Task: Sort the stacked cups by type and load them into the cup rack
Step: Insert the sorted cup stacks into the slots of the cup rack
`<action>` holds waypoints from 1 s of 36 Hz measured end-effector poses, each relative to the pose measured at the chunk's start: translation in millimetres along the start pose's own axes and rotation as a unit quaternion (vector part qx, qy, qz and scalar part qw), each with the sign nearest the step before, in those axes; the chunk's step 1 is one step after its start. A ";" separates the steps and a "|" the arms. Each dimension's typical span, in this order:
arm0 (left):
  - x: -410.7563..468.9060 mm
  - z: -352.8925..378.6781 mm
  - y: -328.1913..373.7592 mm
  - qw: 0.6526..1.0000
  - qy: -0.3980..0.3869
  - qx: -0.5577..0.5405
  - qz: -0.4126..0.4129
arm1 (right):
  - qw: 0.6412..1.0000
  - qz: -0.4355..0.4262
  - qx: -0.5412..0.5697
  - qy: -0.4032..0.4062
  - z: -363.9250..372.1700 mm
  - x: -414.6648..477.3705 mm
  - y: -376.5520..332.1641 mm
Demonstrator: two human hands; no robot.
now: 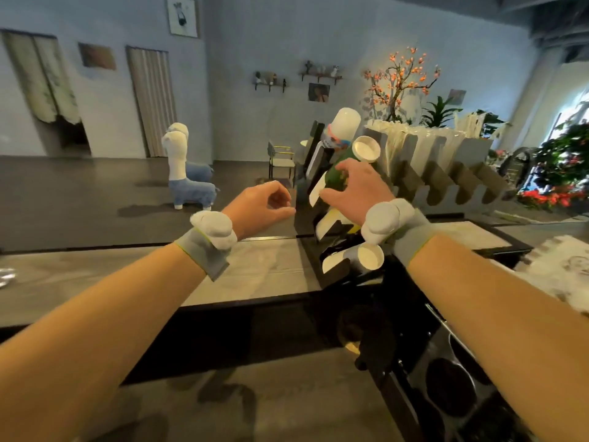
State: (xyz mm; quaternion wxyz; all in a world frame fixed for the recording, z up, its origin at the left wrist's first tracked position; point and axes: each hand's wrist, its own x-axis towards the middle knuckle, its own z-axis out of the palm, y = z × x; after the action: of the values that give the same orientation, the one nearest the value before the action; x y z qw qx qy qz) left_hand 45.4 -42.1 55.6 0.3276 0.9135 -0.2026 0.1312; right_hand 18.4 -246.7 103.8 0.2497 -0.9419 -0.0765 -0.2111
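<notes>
A black slanted cup rack (305,199) stands on the counter, just right of centre. My right hand (357,189) grips a stack of green paper cups (345,169) lying in a middle slot, its white base end pointing up and right. Above it a white cup stack (344,126) with a coloured band fills the top slot. A grey cup stack (366,256) with a white end sits in the lowest slot, under my right wrist. My left hand (264,207) hovers just left of the rack, fingers loosely curled, holding nothing.
A grey organiser (446,173) with slanted slots of bags and straws stands right of the rack. A dark machine top (452,378) with round wells lies at the lower right. A white patterned cloth (564,269) rests at the right edge. The counter's front edge (242,303) runs below my arms.
</notes>
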 end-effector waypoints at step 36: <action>-394.4 -84.5 -300.4 0.930 -0.098 0.057 -0.351 | 0.905 0.076 0.110 -0.403 393.1 -274.7 -217.0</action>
State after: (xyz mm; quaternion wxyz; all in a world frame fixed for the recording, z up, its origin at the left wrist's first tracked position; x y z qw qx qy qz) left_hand -175.1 336.3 -191.6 0.2787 0.9517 0.1074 -0.0712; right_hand -141.4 127.7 -230.0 0.3150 -0.9161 -0.1217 0.2163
